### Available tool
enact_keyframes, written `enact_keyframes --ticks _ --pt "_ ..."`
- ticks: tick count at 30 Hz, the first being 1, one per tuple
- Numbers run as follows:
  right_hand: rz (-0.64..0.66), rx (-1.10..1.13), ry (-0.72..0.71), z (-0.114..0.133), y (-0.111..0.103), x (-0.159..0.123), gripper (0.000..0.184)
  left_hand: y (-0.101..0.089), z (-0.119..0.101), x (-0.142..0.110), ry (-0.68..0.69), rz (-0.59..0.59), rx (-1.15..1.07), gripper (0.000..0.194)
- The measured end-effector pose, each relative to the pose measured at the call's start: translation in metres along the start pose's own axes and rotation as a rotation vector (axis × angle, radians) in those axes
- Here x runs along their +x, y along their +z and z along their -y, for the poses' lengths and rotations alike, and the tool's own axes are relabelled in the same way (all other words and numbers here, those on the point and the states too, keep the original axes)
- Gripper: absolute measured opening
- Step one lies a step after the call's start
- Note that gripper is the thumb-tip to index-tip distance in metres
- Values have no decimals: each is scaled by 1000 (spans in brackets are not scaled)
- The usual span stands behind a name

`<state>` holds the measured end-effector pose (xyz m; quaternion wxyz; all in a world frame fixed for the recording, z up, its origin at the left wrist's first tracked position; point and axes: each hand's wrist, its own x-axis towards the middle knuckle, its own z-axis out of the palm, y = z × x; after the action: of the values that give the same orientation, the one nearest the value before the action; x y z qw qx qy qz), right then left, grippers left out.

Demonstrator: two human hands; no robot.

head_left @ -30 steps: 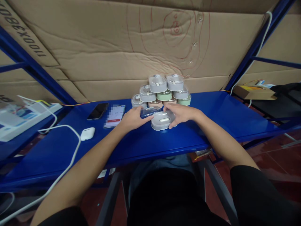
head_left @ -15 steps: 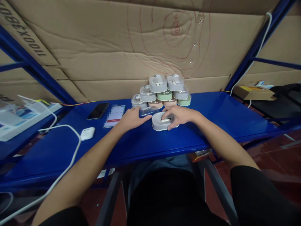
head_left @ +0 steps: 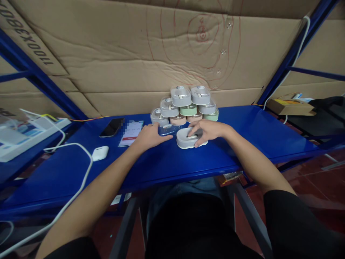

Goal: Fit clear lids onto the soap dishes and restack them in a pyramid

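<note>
My left hand (head_left: 152,135) is closed round the left end of a clear plastic lid (head_left: 169,130), low over the blue table. Beside it stands a grey oval case (head_left: 184,141) with its top uncovered. My right hand (head_left: 208,131) grips the case's right end, thumb at the front and a fingertip by the small white piece (head_left: 192,136) on its top. Just behind, lidded oval cases are stacked in three rows: grey ones (head_left: 180,97), green ones (head_left: 188,108) and pinkish-brown ones (head_left: 178,119).
On the blue table (head_left: 258,133), a black phone (head_left: 111,127), a phone with a lit screen (head_left: 130,133) and a white earbud case (head_left: 100,153) lie to the left. A white cable (head_left: 86,158) crosses the left side. Cardboard (head_left: 121,64) lines the back.
The grey case has shifted slightly right with my right hand. My left hand has drawn the clear lid a little left, widening the gap between lid and case.
</note>
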<state>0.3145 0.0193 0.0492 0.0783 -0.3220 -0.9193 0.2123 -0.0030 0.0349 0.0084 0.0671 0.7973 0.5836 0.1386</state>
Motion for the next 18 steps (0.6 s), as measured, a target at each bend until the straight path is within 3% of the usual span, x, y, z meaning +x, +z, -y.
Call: enact_keyframes --ticks 8,13,18 --pt "-5 34 -4 1 0 0 47 1 -7 -3 -27 30 150 92" --pt "-131 45 -36 1 -13 -10 50 2 -9 -5 -19 34 183 91" --pt "-270 54 191 -17 -34 -39 52 3 -7 -4 -23 45 163 94"
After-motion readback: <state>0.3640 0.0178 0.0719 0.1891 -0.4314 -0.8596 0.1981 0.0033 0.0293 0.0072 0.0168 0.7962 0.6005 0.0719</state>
